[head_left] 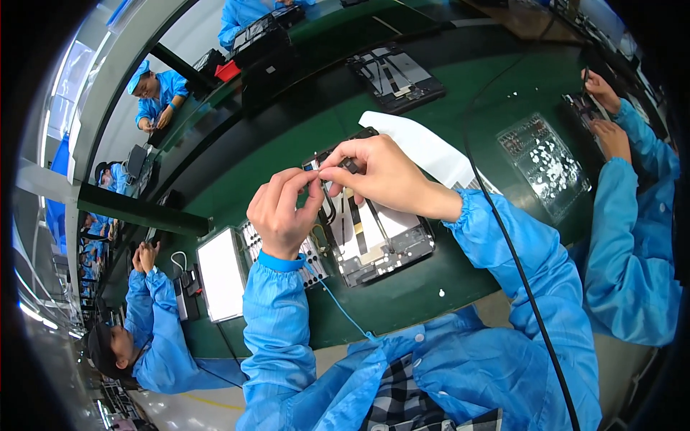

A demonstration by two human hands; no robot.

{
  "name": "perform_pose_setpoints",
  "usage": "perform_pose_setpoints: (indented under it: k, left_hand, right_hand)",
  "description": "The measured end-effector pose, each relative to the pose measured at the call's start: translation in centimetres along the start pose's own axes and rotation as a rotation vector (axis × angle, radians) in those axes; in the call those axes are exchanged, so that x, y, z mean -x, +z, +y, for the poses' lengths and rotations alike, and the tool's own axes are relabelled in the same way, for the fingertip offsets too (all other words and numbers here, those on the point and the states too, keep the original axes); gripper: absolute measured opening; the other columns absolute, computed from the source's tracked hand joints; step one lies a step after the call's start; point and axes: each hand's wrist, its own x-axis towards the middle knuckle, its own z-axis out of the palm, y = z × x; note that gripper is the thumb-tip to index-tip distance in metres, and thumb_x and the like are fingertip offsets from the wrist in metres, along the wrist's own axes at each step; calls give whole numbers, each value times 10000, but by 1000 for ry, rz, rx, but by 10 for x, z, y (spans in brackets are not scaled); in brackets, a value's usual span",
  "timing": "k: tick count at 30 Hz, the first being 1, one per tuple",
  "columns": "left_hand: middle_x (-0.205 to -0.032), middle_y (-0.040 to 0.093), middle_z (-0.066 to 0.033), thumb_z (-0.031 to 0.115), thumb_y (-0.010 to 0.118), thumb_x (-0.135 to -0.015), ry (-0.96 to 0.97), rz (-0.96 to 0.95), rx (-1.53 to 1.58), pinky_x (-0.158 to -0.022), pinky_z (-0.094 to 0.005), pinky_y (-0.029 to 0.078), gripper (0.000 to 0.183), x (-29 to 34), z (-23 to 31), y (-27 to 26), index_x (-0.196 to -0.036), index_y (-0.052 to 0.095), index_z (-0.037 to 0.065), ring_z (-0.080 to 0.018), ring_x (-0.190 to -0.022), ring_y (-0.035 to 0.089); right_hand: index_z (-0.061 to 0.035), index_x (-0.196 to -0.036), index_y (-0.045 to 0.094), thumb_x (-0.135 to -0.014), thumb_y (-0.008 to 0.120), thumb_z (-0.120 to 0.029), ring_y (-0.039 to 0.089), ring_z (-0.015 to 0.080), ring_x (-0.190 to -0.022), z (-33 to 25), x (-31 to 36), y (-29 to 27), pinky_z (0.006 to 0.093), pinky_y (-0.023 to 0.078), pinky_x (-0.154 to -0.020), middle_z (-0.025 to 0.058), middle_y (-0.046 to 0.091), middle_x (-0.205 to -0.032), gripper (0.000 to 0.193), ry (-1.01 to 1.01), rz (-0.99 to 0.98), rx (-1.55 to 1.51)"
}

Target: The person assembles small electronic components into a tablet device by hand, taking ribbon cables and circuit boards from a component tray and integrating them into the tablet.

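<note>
Over an opened tablet, my two hands meet with their fingertips almost touching. My left hand is closed in a pinch; whatever its fingertips hold is too small to make out. A blue wrist strap with a thin cord circles that wrist. Thumb and forefinger of my right hand are also pressed together, and a small dark part shows within its grip. Beneath them, the tablet lies back-up with pale battery panels, dark ribbon cables and a circuit board exposed; my hands hide its far end.
A white sheet lies beyond the tablet. A clear tray with small white pieces is to the right, near a co-worker's hands. Another opened tablet sits farther back. A white panel lies left; a black cable crosses the view.
</note>
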Motion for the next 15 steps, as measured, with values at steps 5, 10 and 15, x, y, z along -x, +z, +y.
perform_pose_setpoints:
  k: [5,10,15]
  left_hand:
    - [-840,663,-32,-6,739,-726,-281,-148,32,-555,-274,490,151,23,-2,-29,-833,674,80,-160,-615,629]
    - [-817,670,-50,56,734,-781,-622,-365,-3,-551,-261,477,84,101,-49,-66,-802,652,52,-137,-601,627]
    - [-691,653,-53,152,764,-773,-740,-468,-41,-545,-293,477,139,127,-59,-70,-770,667,52,-153,-581,612]
  right_hand:
    - [2,-933,693,-896,673,-163,639,87,-533,11,-8,-26,234,477,-467,78,719,-730,171,-148,196,55]
    - [-111,-969,572,-882,598,-139,670,346,-855,76,18,-125,433,515,-715,107,699,-893,96,-205,236,825]
    - [-93,-1060,541,-868,593,-84,658,382,-766,77,59,-110,471,516,-673,155,677,-806,199,-11,108,1202]
